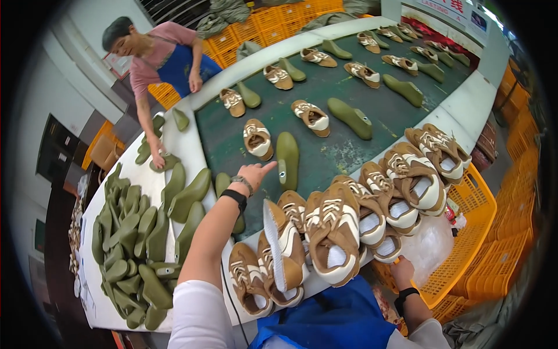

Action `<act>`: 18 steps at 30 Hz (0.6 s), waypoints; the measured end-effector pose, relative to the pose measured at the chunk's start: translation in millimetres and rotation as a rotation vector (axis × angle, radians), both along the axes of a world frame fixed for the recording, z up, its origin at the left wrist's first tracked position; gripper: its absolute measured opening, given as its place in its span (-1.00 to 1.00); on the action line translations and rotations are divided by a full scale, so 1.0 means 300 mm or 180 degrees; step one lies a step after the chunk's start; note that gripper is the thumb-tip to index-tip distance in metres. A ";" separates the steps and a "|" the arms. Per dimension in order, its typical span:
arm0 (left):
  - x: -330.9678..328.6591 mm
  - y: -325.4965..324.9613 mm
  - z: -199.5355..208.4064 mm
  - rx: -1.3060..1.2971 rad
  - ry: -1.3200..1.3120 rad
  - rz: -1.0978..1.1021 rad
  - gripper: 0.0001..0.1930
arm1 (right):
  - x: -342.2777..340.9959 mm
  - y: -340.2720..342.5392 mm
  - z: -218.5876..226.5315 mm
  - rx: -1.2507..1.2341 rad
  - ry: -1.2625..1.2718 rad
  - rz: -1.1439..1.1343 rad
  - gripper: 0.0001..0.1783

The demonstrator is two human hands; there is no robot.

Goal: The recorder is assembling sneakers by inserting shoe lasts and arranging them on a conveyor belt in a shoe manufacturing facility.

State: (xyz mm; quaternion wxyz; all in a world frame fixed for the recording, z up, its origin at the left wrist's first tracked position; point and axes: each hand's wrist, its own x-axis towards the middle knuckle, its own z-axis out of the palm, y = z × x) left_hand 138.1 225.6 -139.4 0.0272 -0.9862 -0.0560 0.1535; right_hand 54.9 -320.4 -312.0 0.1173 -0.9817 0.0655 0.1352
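Note:
My left hand (254,175) reaches over the green conveyor belt (232,139). Its index finger stretches to the edge of a green shoe last (288,160) that lies on the belt. My right hand (401,272) is low on the right, its fingers curled beside the heel of a brown and white shoe (387,247). What it holds, if anything, I cannot make out. Between my arms, more brown and white sneakers (332,232) crowd the white near ledge. One sneaker (282,247) stands on edge with its pale sole showing.
Pairs of shoes and lasts sit along the belt. Many green lasts (125,232) are heaped on the white table (154,203) at left, where a co-worker's hand (157,152) touches one. An orange crate (465,256) with clear plastic stands at right. A black cord (229,294) hangs near my left arm.

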 end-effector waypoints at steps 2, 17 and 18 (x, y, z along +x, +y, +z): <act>0.119 -0.089 0.010 0.1018 0.0478 -0.0968 -0.14 | -0.001 0.008 0.012 -0.0020 0.0089 0.0048 -0.63; 0.345 -0.224 -0.049 -0.0236 0.0358 -0.0836 -0.36 | 0.010 0.010 -0.022 -0.0003 0.0097 -0.0031 -0.66; 0.318 -0.215 -0.041 -0.0221 0.0324 -0.0817 -0.36 | 0.008 0.009 -0.023 0.0009 0.0062 -0.0011 -0.66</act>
